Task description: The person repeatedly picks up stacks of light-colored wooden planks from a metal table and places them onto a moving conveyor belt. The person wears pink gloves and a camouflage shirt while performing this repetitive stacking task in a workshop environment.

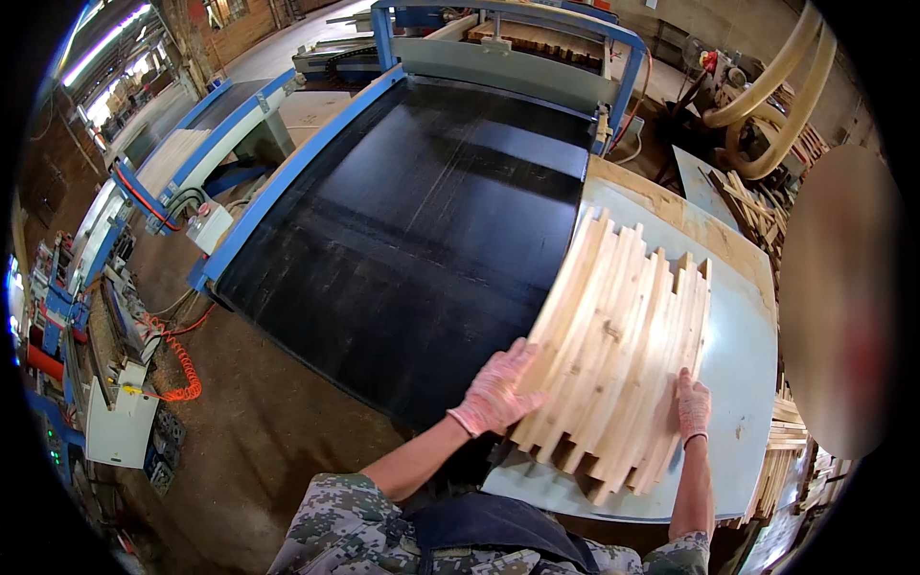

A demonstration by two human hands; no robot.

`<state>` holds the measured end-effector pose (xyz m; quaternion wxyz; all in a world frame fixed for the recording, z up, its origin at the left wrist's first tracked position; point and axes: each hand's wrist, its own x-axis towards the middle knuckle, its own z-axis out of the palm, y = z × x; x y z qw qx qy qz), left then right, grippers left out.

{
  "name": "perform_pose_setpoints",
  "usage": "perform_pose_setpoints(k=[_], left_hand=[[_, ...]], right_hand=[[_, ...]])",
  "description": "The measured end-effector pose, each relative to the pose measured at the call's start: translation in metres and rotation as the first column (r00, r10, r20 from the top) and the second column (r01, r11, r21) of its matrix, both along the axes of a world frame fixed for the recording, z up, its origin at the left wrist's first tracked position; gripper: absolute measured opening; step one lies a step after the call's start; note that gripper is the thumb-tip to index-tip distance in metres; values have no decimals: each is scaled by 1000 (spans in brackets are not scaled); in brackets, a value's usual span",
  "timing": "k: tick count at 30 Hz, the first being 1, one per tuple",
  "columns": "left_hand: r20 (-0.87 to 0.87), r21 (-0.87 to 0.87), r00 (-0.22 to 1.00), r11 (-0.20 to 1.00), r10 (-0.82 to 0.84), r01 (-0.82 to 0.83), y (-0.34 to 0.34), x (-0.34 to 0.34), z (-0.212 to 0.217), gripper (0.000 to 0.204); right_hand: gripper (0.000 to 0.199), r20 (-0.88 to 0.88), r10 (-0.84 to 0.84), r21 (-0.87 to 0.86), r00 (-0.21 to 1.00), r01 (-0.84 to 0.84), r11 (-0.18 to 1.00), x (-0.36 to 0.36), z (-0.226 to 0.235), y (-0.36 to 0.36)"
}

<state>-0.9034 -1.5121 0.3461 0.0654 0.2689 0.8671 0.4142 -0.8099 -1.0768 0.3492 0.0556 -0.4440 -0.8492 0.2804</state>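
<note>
A row of pale wooden strips (613,331), some with dark knots, lies side by side on a light grey board. Their ends are staggered at both the near and the far side. My left hand (498,391), in a pink and white glove, grips the left edge of the row near its front end. On the opposite edge, my right hand (694,406) in a matching glove holds the strips from the right, its fingers against the outermost one. The row is clasped between both hands. Fingertips under or behind the wood are partly hidden.
Left of the strips runs a wide black conveyor belt (402,220) with a blue side rail (297,172) and a blue frame. The grey board (743,335) extends to the right. Wood offcuts (752,206) and beige hoses (781,91) are at the far right. An orange coiled hose (182,369) hangs at left.
</note>
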Motion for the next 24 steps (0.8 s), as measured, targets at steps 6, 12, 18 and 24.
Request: perform_pose_setpoints(k=[6,12,18,24], left_hand=[[-160,-252,968,940,194,-230,-147,-57,19,79],[-281,-575,850,631,445,-521,-292,-122,37,81],[-257,-709,724,384,640,-591,-402,-199,28,93],[-362,-628,667,358,651,-691,-482,-242,16,88]], right_hand=[[63,-36,256,-184,966,-258,948,-89,-3,-133],[57,-213,491,-443,845,-531,723,-177,19,-314],[61,-254,597,-486,761,-634,601,-265,8,-464],[69,-309,619,-561,722,-664,494,-330,5,-584]])
